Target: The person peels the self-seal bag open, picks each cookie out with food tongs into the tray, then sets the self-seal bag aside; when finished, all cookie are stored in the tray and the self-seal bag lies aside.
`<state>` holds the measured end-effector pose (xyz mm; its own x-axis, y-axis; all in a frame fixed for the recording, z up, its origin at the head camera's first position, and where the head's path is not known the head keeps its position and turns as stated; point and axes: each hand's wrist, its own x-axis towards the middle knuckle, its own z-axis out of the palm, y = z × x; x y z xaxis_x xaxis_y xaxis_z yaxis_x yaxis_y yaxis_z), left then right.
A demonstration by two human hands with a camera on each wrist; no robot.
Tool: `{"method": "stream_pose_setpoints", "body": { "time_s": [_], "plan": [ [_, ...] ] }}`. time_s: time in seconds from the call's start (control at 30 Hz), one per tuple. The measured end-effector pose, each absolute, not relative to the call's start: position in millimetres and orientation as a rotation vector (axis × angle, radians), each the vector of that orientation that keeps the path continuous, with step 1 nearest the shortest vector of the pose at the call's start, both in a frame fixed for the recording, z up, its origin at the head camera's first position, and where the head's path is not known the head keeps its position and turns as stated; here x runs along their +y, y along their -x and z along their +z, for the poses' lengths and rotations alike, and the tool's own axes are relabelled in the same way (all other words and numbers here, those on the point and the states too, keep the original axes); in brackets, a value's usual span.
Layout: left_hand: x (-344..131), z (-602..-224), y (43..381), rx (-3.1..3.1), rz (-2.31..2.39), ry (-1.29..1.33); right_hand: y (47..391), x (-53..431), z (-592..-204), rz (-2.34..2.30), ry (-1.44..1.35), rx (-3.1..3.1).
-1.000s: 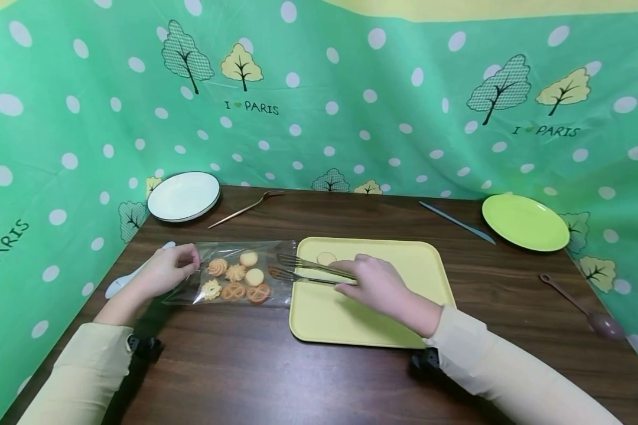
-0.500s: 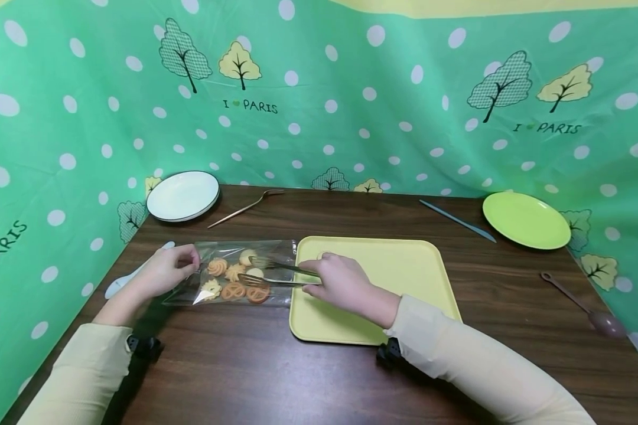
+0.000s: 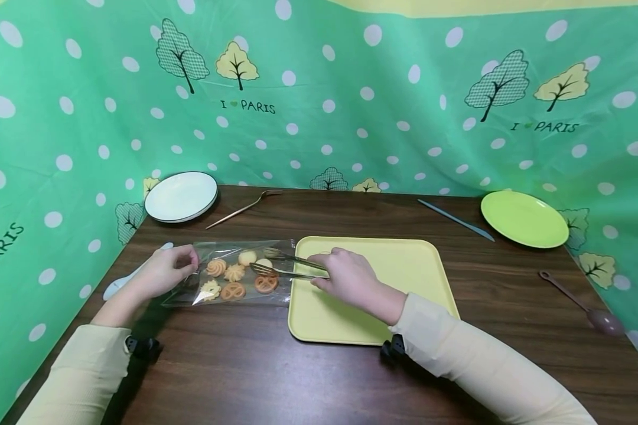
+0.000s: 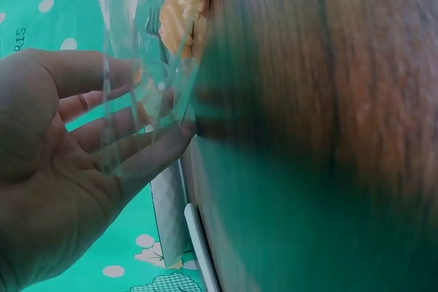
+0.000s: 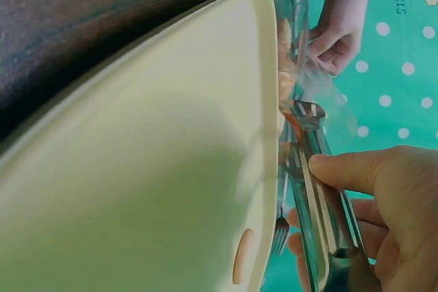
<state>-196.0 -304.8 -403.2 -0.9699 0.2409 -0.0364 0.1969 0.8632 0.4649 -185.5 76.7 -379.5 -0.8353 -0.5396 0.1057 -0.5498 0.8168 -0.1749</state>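
In the head view, a clear plastic bag (image 3: 283, 295) of assorted cookies lies flat on the table, its right end at the tray's left edge. My left hand (image 3: 165, 270) pinches the bag's left end, thumb and fingers around the film in the left wrist view. My right hand (image 3: 351, 280) grips metal tongs (image 3: 304, 261), whose tips are inside the bag over a round cookie (image 3: 264, 264) and a pretzel-shaped cookie (image 3: 266, 284). Several cookies (image 3: 234, 273) lie further left. The right wrist view shows a single cookie (image 5: 243, 256) on the yellow tray (image 3: 404, 277).
Behind the bag stand a white plate (image 3: 181, 198) and a copper-coloured fork (image 3: 239, 211). A blue knife (image 3: 452, 218), green plate (image 3: 524, 218) and brown spoon (image 3: 606, 323) lie at the right. A pale blue utensil (image 3: 118, 286) lies partly under the left hand.
My right hand moved left, pushing the tongs deeper into the bag, then drew slightly back right. A round cookie and a pretzel-shaped cookie shifted right. My left hand stays in place.
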Motion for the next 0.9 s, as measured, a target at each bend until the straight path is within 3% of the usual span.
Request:
{"method": "stream_pose_setpoints", "body": {
  "time_s": [0.9],
  "plan": [
    [-310.0, -408.9, 199.7, 3.003, 0.884, -0.347, 199.8, 90.9, -392.0, 0.422, -0.902, -2.914]
  ]
}}
